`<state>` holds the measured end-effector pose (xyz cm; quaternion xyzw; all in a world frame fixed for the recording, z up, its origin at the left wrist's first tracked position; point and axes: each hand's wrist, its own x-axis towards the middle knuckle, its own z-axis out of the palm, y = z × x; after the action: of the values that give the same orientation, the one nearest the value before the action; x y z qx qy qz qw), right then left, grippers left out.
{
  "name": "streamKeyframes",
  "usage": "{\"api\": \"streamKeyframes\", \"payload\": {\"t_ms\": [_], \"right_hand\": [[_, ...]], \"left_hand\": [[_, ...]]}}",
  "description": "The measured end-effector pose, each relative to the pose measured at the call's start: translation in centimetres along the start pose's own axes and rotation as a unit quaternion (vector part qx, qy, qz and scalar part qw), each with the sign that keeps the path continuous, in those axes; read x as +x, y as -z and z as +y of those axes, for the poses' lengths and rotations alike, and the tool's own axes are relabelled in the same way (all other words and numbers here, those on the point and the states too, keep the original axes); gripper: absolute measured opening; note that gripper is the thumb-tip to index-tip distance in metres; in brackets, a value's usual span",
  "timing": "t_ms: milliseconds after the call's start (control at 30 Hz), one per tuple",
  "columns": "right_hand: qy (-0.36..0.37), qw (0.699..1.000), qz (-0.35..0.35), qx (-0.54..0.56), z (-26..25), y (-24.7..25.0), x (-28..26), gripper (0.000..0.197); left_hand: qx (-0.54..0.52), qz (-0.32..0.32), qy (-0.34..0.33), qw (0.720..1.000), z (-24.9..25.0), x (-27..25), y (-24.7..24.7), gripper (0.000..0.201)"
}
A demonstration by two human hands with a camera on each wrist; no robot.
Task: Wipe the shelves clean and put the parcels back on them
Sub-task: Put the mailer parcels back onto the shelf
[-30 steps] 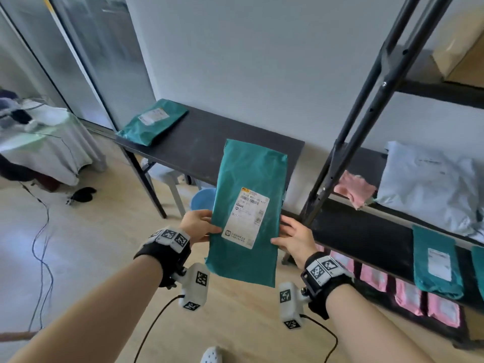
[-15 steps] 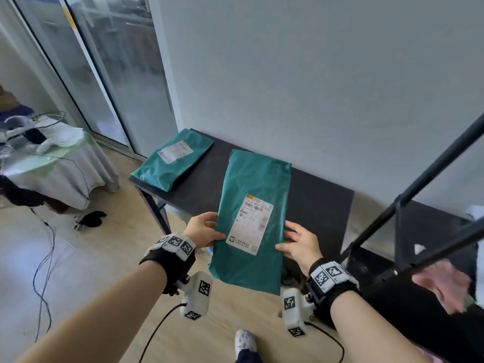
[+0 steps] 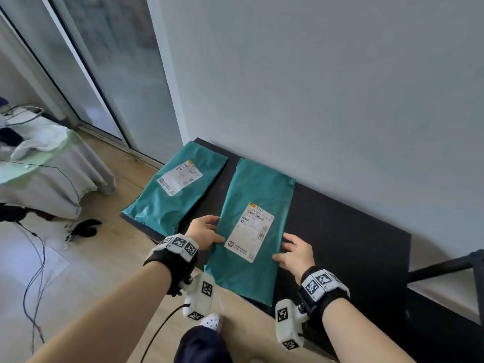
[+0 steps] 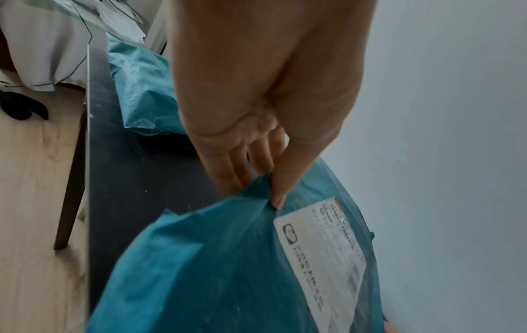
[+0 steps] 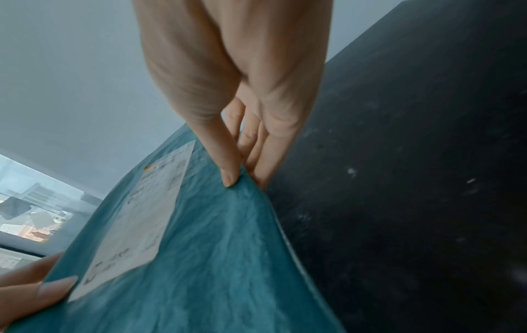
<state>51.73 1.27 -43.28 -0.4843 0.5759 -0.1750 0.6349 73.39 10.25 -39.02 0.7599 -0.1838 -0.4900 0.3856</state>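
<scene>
I hold a teal parcel (image 3: 251, 226) with a white label over the black table (image 3: 340, 231), label side up. My left hand (image 3: 207, 233) pinches its left edge, thumb on top and fingers beneath, as the left wrist view shows on the parcel (image 4: 228, 259). My right hand (image 3: 294, 251) pinches the right edge of the parcel (image 5: 222, 247) the same way. The parcel's near end hangs past the table's front edge. A second teal parcel (image 3: 175, 189) lies flat on the table's left end. The shelf rack shows only as a black bar (image 3: 445, 265) at the right.
A cloth-covered table (image 3: 44, 174) with clutter stands at the left. A black object (image 3: 83, 227) and cables (image 3: 34, 271) lie on the wooden floor. Glass doors (image 3: 104, 69) fill the back left, and a grey wall runs behind the black table.
I have turned left, away from the shelf rack, and carried the teal parcel over the black table, lowering it beside the other teal parcel. Both hands keep their hold.
</scene>
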Motion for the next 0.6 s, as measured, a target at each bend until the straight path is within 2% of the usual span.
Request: {"api": "streamKeyframes", "payload": {"t_ms": [200, 433, 600], "right_hand": [[-0.049, 0.997, 0.055, -0.004, -0.7, -6.0, 4.5, 0.07], [-0.081, 0.991, 0.101, -0.04, -0.9, -9.8, 7.1, 0.072], [-0.072, 0.99, 0.114, -0.048, -1.4, -11.2, 7.5, 0.07]], "left_hand": [[0.031, -0.004, 0.047, 0.998, 0.7, 6.8, 3.7, 0.055], [0.065, -0.063, 0.076, 0.993, 1.2, 12.1, 5.9, 0.043], [0.127, -0.075, 0.066, 0.987, 1.6, 13.5, 6.0, 0.06]]}}
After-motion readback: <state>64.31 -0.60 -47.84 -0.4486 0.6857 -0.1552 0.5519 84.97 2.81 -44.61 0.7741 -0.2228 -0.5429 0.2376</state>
